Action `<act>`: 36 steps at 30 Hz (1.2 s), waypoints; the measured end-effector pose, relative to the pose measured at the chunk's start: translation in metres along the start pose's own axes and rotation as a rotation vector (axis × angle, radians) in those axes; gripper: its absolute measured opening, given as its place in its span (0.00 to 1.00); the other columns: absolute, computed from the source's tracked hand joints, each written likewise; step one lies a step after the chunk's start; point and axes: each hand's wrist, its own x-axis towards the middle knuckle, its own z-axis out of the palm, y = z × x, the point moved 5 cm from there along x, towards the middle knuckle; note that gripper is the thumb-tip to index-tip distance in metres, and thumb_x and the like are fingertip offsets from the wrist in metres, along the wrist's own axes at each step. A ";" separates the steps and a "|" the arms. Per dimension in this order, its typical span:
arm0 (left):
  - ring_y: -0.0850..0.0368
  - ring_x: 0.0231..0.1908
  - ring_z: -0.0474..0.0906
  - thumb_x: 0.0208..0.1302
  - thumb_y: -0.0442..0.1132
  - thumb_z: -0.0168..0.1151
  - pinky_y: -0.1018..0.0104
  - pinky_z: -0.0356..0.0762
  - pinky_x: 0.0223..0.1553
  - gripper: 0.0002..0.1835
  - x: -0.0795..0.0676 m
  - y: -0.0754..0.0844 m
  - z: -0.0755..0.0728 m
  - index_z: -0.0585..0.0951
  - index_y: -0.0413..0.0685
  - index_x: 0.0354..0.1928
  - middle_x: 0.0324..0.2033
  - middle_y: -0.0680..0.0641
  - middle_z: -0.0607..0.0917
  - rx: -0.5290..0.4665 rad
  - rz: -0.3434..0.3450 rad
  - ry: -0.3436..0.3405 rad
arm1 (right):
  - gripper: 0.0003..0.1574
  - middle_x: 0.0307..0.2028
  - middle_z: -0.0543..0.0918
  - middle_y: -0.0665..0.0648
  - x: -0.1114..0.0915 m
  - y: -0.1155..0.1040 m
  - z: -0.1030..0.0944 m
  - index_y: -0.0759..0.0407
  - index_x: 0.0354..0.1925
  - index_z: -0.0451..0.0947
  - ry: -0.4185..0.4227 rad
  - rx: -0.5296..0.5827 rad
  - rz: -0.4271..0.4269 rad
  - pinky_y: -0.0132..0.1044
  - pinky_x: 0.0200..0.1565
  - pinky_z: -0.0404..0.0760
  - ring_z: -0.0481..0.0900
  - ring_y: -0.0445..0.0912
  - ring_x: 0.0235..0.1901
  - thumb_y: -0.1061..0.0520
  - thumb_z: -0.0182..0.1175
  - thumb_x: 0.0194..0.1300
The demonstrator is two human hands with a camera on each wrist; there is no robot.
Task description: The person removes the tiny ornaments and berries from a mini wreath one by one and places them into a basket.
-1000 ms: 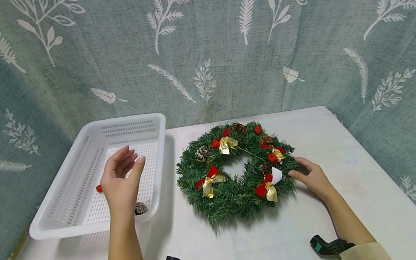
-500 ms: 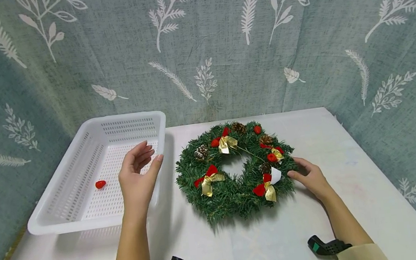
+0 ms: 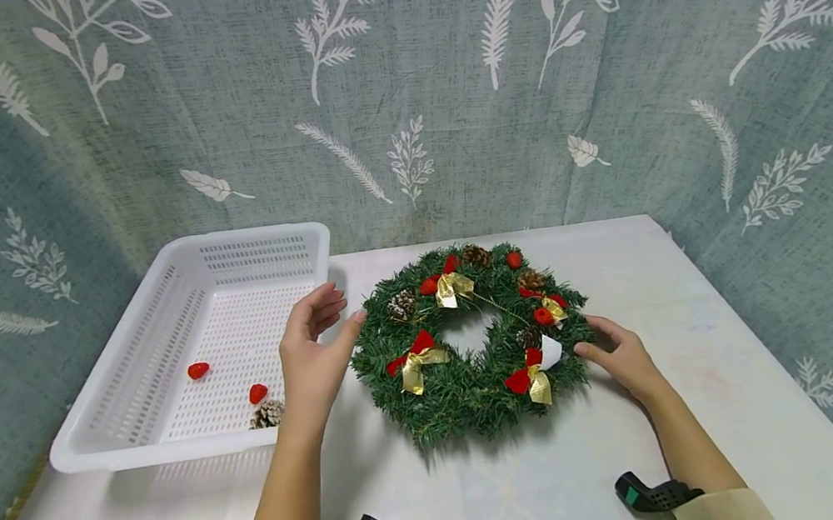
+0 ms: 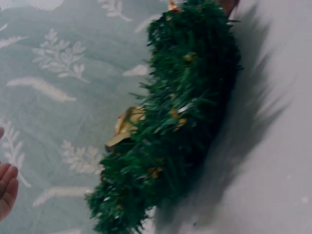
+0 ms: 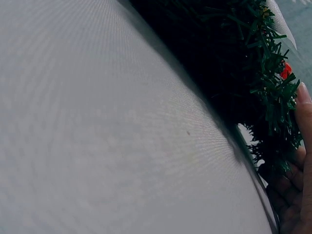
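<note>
A green Christmas wreath (image 3: 469, 410) lies on the white table, decorated with pine cones, small red pieces and several red-and-gold bows, such as one bow (image 3: 415, 365) at the lower left. My right hand (image 3: 624, 360) holds its right edge, thumb on top and fingers tucked beneath the greenery, as the right wrist view shows. Between basket and wreath hovers my left hand (image 3: 315, 358), fingers loosely bent and holding nothing. Its thumb tip overlaps the wreath's left edge in the head view. In the left wrist view its fingers (image 4: 7, 191) appear apart from the greenery.
A white perforated basket (image 3: 76, 448) stands at the left. Inside are a red piece (image 3: 198, 371), another red piece (image 3: 258, 393) and a frosted pine cone (image 3: 269, 414), partly hidden by the left arm. A leaf-patterned curtain (image 3: 405, 144) hangs behind the table.
My left hand has moved right, from over the basket to the wreath's left edge, uncovering the red pieces in the basket. My right hand and the wreath have stayed in place.
</note>
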 end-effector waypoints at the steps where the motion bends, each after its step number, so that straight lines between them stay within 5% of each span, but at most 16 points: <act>1: 0.53 0.50 0.76 0.57 0.33 0.67 0.66 0.72 0.55 0.26 0.000 -0.001 0.002 0.73 0.39 0.58 0.49 0.42 0.79 0.002 -0.006 -0.015 | 0.35 0.61 0.68 0.73 0.000 0.000 0.000 0.69 0.64 0.64 0.000 -0.005 -0.001 0.43 0.60 0.68 0.66 0.63 0.62 0.56 0.61 0.64; 4: 0.51 0.51 0.76 0.58 0.36 0.67 0.63 0.71 0.56 0.26 -0.001 -0.005 0.010 0.72 0.42 0.59 0.50 0.42 0.78 0.016 -0.027 -0.056 | 0.35 0.62 0.68 0.73 0.000 0.000 0.000 0.70 0.65 0.63 -0.002 -0.004 -0.003 0.23 0.55 0.66 0.65 0.64 0.62 0.56 0.61 0.64; 7: 0.50 0.51 0.75 0.59 0.37 0.67 0.61 0.71 0.57 0.27 -0.002 -0.009 0.018 0.72 0.43 0.60 0.51 0.41 0.78 0.030 -0.029 -0.091 | 0.35 0.62 0.68 0.73 0.000 0.000 0.000 0.70 0.64 0.64 -0.002 0.000 -0.010 0.14 0.49 0.62 0.65 0.63 0.62 0.56 0.61 0.64; 14: 0.46 0.50 0.74 0.58 0.37 0.67 0.56 0.71 0.55 0.26 0.000 -0.018 0.036 0.73 0.40 0.58 0.50 0.38 0.78 0.089 0.013 -0.133 | 0.35 0.61 0.69 0.73 -0.001 -0.001 -0.001 0.70 0.64 0.64 0.006 -0.006 -0.009 0.37 0.60 0.68 0.65 0.63 0.62 0.56 0.61 0.63; 21: 0.45 0.51 0.73 0.55 0.35 0.69 0.54 0.70 0.58 0.27 0.002 -0.029 0.048 0.73 0.35 0.57 0.50 0.36 0.77 0.099 0.014 -0.136 | 0.35 0.62 0.68 0.72 -0.001 0.000 0.000 0.69 0.64 0.64 0.002 -0.010 -0.016 0.15 0.51 0.62 0.65 0.63 0.62 0.56 0.61 0.64; 36: 0.42 0.58 0.70 0.59 0.39 0.66 0.51 0.68 0.62 0.29 0.012 -0.051 0.067 0.70 0.38 0.62 0.55 0.38 0.74 0.211 -0.074 -0.218 | 0.35 0.61 0.69 0.72 -0.001 0.000 -0.001 0.69 0.64 0.64 0.006 -0.003 -0.009 0.19 0.52 0.65 0.66 0.62 0.62 0.57 0.61 0.63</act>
